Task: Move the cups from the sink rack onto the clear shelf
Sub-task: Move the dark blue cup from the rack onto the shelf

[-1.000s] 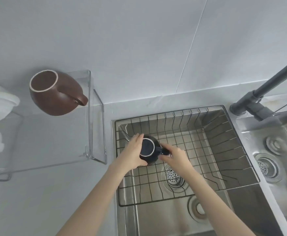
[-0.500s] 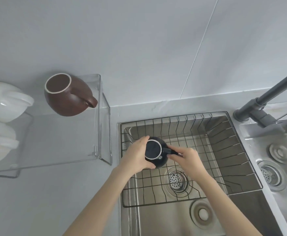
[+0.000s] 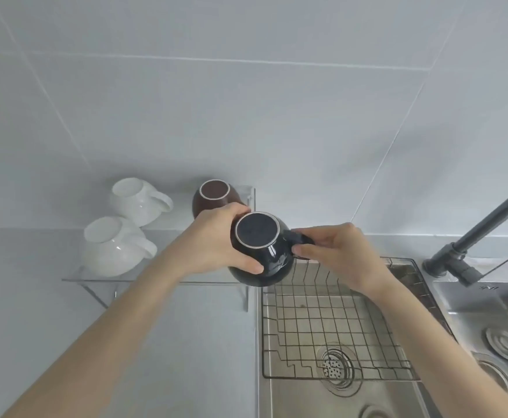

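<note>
A dark blue cup hangs upside down in the air, its base facing me, over the gap between the wire sink rack and the clear shelf. My left hand grips its body from the left. My right hand pinches its handle on the right. On the shelf a brown cup stands upside down at the back right, partly hidden by my left hand. Two white cups stand upside down to its left. No cup shows in the rack.
A dark grey faucet rises at the right over the steel sink, which has a drain strainer under the rack. A second basin lies further right. Grey counter spreads in front of the shelf, tiled wall behind.
Both hands have lifted the dark blue cup out of the sink rack and carried it up and left toward the shelf. My view has tilted up, bringing the white cups fully into sight.
</note>
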A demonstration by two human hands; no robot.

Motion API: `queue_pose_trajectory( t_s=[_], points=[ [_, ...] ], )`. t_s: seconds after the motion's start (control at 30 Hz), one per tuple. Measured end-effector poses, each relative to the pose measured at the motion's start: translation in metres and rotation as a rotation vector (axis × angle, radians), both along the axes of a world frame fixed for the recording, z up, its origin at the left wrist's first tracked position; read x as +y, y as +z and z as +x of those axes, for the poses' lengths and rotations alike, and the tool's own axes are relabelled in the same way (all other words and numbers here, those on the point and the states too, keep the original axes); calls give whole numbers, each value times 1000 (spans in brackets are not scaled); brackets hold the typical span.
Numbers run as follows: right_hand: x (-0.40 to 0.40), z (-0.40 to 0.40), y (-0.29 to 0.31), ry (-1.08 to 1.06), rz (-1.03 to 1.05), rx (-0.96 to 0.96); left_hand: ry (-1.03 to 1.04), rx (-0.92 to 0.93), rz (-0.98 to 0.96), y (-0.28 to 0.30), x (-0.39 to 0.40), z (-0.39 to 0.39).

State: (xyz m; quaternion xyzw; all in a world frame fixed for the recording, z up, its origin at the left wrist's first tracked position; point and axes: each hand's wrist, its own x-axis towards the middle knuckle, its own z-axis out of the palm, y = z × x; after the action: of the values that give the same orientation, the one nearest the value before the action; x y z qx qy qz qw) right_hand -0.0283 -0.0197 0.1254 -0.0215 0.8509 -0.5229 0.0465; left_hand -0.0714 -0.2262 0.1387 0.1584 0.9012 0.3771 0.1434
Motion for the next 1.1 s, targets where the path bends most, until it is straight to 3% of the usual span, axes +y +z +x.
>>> queue_pose_trajectory(
  t_s=[0.33, 0.67, 1.1],
  points=[
    [-101, -32, -38, -67, 0, 16, 27, -80, -53, -11, -88, -34],
    [-110, -45, -58, -163, -33, -49, -19, -60, -83, -44, -92, -55],
    [-106, -55, -59, -144, -13, -63, 87, -12, -22, -57, -90, -46]
  ],
)
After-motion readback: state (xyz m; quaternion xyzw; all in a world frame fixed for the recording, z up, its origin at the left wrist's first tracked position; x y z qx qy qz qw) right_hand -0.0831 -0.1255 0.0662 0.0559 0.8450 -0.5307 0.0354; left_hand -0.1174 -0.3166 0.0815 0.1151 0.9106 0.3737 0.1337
